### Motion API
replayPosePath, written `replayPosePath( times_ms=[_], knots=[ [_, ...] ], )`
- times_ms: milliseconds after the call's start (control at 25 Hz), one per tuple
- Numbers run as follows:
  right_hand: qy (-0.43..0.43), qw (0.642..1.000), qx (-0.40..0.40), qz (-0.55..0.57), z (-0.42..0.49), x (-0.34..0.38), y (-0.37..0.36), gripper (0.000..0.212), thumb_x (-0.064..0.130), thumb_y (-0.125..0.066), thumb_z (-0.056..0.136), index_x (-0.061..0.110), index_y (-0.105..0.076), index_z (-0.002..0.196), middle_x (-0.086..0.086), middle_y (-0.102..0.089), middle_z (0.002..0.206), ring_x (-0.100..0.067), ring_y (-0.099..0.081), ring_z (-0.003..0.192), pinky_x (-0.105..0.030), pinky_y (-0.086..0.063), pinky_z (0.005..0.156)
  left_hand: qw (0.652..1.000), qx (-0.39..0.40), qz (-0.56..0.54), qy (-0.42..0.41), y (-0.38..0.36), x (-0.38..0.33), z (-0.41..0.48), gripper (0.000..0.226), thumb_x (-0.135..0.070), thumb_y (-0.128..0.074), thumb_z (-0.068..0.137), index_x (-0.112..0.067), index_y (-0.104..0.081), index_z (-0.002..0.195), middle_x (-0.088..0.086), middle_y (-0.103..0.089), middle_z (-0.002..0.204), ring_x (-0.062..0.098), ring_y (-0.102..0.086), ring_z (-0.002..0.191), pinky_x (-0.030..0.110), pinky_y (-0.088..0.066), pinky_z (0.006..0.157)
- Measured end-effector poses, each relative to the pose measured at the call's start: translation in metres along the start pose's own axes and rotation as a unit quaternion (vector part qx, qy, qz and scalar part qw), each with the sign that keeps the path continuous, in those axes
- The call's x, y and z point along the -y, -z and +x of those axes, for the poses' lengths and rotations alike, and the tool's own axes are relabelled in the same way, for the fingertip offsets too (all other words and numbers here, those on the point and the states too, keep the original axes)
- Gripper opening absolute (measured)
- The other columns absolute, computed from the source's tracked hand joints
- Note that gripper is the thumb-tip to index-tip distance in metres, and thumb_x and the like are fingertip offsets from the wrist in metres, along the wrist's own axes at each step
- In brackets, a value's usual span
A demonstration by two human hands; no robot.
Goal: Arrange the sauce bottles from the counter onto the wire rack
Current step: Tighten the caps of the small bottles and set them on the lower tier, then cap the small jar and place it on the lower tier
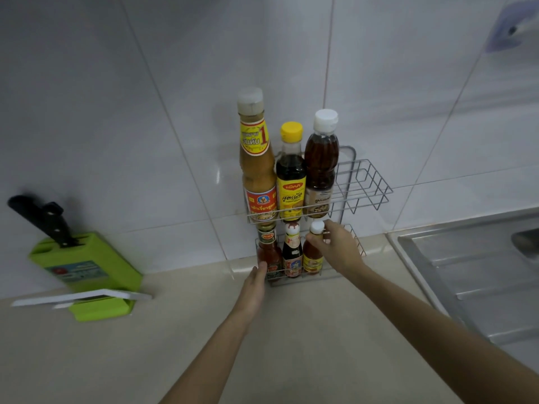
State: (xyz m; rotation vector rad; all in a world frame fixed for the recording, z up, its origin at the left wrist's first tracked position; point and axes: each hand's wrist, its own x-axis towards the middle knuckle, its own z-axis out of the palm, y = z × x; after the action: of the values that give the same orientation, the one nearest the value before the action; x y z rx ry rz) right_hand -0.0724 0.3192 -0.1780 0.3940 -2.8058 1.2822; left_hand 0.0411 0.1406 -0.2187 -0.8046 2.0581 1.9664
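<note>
A two-tier wire rack (367,185) stands against the tiled wall. Its upper tier holds a tall tan sauce bottle (258,170), a dark bottle with a yellow cap (290,182) and a brown bottle with a white cap (320,167). The lower tier holds a red sauce bottle (267,249), a dark bottle with a red label (291,252) and a small orange bottle with a white cap (312,258). My right hand (338,246) grips the orange bottle's neck. My left hand (253,287) rests flat at the rack's lower left corner, fingertips touching the red bottle.
A green knife block (87,272) with a black-handled knife (43,220) stands on the beige counter (291,345) at the left, a white board (84,297) lying in front of it. A steel sink (481,272) lies to the right. The rack's right side is open.
</note>
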Motion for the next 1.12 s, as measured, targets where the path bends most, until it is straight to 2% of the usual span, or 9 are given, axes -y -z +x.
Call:
replayPosePath(
  times_ms=[120,200,400,480,600,720,840,960,1120],
  knots=[
    [-0.042,0.996,0.047,0.057,-0.009,0.007,0.012,0.041,0.029,-0.064,0.088,0.008,-0.055,0.122,-0.011,-0.062,0.121,-0.026,-0.058,0.112,-0.042,-0.05,0.092,0.999,0.002,0.036,0.012,0.006,-0.003,-0.013,0.084,-0.068,-0.037,0.088,-0.022,-0.014,0.154,-0.001,-0.019,0.162,0.02,-0.022,0.148,0.045,-0.022,0.122],
    [-0.06,0.995,0.041,0.063,-0.029,0.007,0.02,0.046,0.027,-0.063,0.089,0.005,-0.051,0.127,-0.011,-0.06,0.124,-0.025,-0.056,0.115,-0.038,-0.047,0.095,0.998,0.01,0.06,-0.005,0.006,-0.004,-0.032,0.075,-0.055,-0.041,0.094,-0.016,-0.015,0.153,0.001,-0.021,0.161,0.022,-0.024,0.147,0.036,-0.023,0.119],
    [-0.055,0.993,0.108,0.011,-0.135,-0.011,0.039,0.005,0.023,-0.063,0.088,0.018,-0.064,0.09,0.0,-0.069,0.09,-0.017,-0.063,0.083,-0.022,-0.044,0.066,0.979,0.04,0.184,-0.073,0.008,0.031,-0.094,0.038,-0.025,-0.053,0.096,-0.011,-0.052,0.131,0.008,-0.055,0.138,0.02,-0.053,0.124,0.029,-0.039,0.102],
    [-0.046,0.988,0.147,-0.014,-0.195,-0.025,0.04,0.005,0.02,-0.063,0.087,0.021,-0.063,0.082,0.001,-0.07,0.081,-0.017,-0.063,0.074,-0.024,-0.046,0.063,0.962,0.096,0.236,-0.095,0.009,0.065,-0.119,0.028,-0.009,-0.053,0.094,-0.007,-0.06,0.121,0.01,-0.063,0.127,0.018,-0.059,0.114,0.029,-0.043,0.102],
    [-0.022,0.97,0.226,-0.088,-0.268,-0.046,0.035,0.007,0.026,-0.061,0.087,0.02,-0.063,0.084,0.004,-0.063,0.079,-0.012,-0.057,0.07,-0.025,-0.046,0.067,0.921,0.196,0.316,-0.117,0.011,0.106,-0.153,0.038,0.004,-0.05,0.09,-0.008,-0.057,0.125,-0.001,-0.059,0.124,0.011,-0.055,0.118,0.012,-0.042,0.096],
    [0.034,0.957,0.241,-0.158,-0.32,-0.062,0.033,0.026,0.044,-0.058,0.081,0.02,-0.064,0.092,0.01,-0.056,0.082,-0.006,-0.049,0.072,-0.023,-0.044,0.068,0.885,0.263,0.369,-0.112,0.005,0.144,-0.184,0.055,0.003,-0.057,0.083,-0.013,-0.048,0.135,-0.005,-0.048,0.137,0.005,-0.044,0.129,0.011,-0.037,0.102],
    [0.045,0.96,0.209,-0.182,-0.349,-0.07,0.039,0.05,0.063,-0.056,0.068,0.023,-0.063,0.097,0.013,-0.053,0.083,-0.006,-0.049,0.075,-0.023,-0.042,0.066,0.857,0.267,0.408,-0.168,-0.005,0.167,-0.201,0.073,-0.016,-0.07,0.073,-0.02,-0.041,0.14,-0.007,-0.04,0.146,0.004,-0.037,0.134,0.014,-0.027,0.111],
    [0.072,0.941,0.24,-0.228,-0.371,-0.079,0.034,0.059,0.061,-0.062,0.062,0.021,-0.061,0.104,0.004,-0.059,0.097,-0.016,-0.058,0.087,-0.029,-0.045,0.07,0.871,0.263,0.368,-0.191,-0.016,0.173,-0.214,0.074,-0.034,-0.078,0.071,-0.022,-0.046,0.136,-0.009,-0.044,0.141,0.003,-0.042,0.13,0.018,-0.031,0.112],
    [0.066,0.924,0.275,-0.257,-0.38,-0.077,0.025,0.042,0.038,-0.065,0.079,0.016,-0.056,0.114,-0.005,-0.054,0.113,-0.027,-0.06,0.096,-0.032,-0.045,0.076,0.911,0.213,0.295,-0.197,-0.025,0.177,-0.226,0.048,-0.039,-0.08,0.071,-0.036,-0.058,0.113,-0.01,-0.065,0.119,0.004,-0.06,0.111,0.03,-0.047,0.103]
  ],
)
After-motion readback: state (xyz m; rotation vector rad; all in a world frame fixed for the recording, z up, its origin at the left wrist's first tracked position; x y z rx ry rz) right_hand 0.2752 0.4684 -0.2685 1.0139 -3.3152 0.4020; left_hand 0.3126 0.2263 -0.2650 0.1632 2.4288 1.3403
